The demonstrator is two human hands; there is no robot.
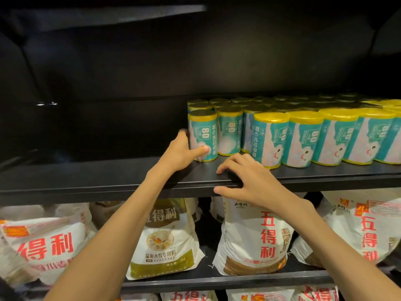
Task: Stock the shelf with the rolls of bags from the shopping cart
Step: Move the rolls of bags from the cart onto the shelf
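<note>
Two hands at shelf with bag rolls

Head view: left hand [180, 152] gripped leftmost roll [202, 135], thumb across its front, upright on black shelf [108, 181]. Right hand [245, 181] held nothing, curled fingers resting on shelf edge. Flour sacks [253, 235] sat below.

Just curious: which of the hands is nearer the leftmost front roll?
Left. The left hand grips the leftmost front roll; the right hand rests on the shelf edge, apart.

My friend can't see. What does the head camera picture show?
A person's left hand holds the leftmost roll of bags on a dark shelf, beside rows of matching rolls. The right hand rests on the shelf's front edge, and flour sacks sit on the shelf below.
</note>
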